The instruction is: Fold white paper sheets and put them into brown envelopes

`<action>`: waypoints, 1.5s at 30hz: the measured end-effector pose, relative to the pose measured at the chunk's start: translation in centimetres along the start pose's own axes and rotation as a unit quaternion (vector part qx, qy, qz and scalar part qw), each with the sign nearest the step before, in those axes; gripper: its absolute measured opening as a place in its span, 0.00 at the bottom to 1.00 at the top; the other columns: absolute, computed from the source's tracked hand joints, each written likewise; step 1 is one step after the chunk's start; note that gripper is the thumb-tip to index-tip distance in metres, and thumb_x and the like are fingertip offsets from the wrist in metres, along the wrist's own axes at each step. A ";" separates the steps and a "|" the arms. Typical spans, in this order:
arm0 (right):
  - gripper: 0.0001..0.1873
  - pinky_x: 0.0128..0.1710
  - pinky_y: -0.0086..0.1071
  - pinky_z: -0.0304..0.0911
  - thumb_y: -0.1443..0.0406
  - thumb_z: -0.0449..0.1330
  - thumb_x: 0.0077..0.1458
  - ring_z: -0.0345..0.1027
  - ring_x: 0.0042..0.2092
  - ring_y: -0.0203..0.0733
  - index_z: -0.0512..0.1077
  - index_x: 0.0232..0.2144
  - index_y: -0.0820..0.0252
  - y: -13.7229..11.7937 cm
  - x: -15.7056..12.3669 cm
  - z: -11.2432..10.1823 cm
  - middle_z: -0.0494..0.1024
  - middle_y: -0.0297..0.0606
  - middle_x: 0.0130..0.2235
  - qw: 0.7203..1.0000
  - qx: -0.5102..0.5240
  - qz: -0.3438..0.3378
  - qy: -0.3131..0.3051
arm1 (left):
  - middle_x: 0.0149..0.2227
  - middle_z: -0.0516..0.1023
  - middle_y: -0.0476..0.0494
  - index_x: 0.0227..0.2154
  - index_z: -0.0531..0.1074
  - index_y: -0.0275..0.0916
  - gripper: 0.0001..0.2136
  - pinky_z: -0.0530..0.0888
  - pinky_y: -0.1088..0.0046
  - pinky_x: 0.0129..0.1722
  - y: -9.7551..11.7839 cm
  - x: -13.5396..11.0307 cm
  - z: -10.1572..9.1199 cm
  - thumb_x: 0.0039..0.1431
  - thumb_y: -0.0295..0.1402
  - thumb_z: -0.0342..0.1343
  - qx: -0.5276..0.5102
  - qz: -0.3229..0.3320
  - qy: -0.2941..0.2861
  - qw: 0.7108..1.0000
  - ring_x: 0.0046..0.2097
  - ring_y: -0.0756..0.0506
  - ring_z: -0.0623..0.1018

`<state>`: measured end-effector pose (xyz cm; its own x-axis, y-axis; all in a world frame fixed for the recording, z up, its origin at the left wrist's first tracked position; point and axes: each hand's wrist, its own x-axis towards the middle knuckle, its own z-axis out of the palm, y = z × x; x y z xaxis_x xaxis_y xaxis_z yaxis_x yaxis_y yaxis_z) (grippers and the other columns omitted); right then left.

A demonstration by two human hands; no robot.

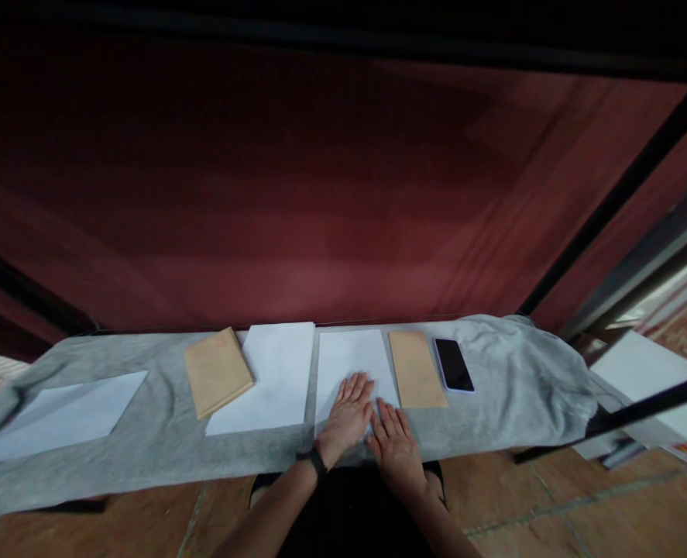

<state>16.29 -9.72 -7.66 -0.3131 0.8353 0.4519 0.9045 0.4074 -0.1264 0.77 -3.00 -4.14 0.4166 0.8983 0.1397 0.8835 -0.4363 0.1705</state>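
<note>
A white sheet of paper (348, 353) lies in front of me on a bench covered with grey cloth (163, 449). My left hand (350, 411), with a dark band on the wrist, rests flat on this sheet, fingers stretched out. Beside it my right hand (394, 446) lies with its fingers extended over the sheet's lower right corner. Neither hand grips anything. Just right of the sheet is a flat brown envelope (416, 370). To the left, a stack of white paper (282, 376) is partly covered by a pile of brown envelopes (218, 372).
A smartphone (454, 365) with a dark screen lies right of the envelope. Another white sheet (64, 415) is at the far left. A dark red panel (320, 194) rises behind the bench. White boards or papers (650, 380) stand at the right, past a dark bar.
</note>
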 end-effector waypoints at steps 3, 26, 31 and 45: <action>0.26 0.66 0.47 0.52 0.58 0.52 0.67 0.60 0.65 0.51 0.64 0.64 0.56 -0.1 0.0 0.0 0.65 0.46 0.66 1.000 -0.002 0.000 0.007 | 0.69 0.58 0.42 0.65 0.61 0.43 0.23 0.56 0.53 0.68 -1.1 2.4 1.2 0.71 0.40 0.42 0.012 -0.020 0.015 1.000 0.70 0.41 0.57; 0.30 0.67 0.47 0.50 0.56 0.52 0.68 0.58 0.66 0.51 0.55 0.68 0.51 -0.3 0.2 -0.1 0.61 0.41 0.68 0.999 0.030 0.017 0.006 | 0.71 0.55 0.44 0.66 0.60 0.46 0.26 0.49 0.50 0.69 -2.9 10.8 3.1 0.69 0.48 0.41 0.003 -0.068 0.022 0.997 0.71 0.38 0.53; 0.29 0.67 0.47 0.49 0.56 0.53 0.68 0.58 0.67 0.50 0.56 0.68 0.52 -0.2 0.2 -0.2 0.60 0.42 0.68 1.000 0.020 0.012 0.007 | 0.70 0.58 0.40 0.66 0.60 0.41 0.26 0.52 0.52 0.69 -5.5 11.3 1.8 0.70 0.45 0.41 0.023 -0.119 0.030 0.992 0.71 0.37 0.55; 0.30 0.68 0.49 0.47 0.56 0.51 0.68 0.55 0.68 0.50 0.55 0.68 0.54 -0.2 -0.2 -0.1 0.60 0.43 0.68 1.000 0.006 0.008 -0.005 | 0.68 0.61 0.38 0.66 0.58 0.39 0.26 0.58 0.50 0.67 -4.7 -7.0 2.0 0.68 0.41 0.47 0.061 0.028 0.064 0.996 0.69 0.39 0.60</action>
<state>16.24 -10.00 -7.61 -0.3024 0.8454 0.4403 0.9055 0.3990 -0.1444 -5.92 -7.13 -7.87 0.4417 0.8557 0.2694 0.8826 -0.4684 0.0408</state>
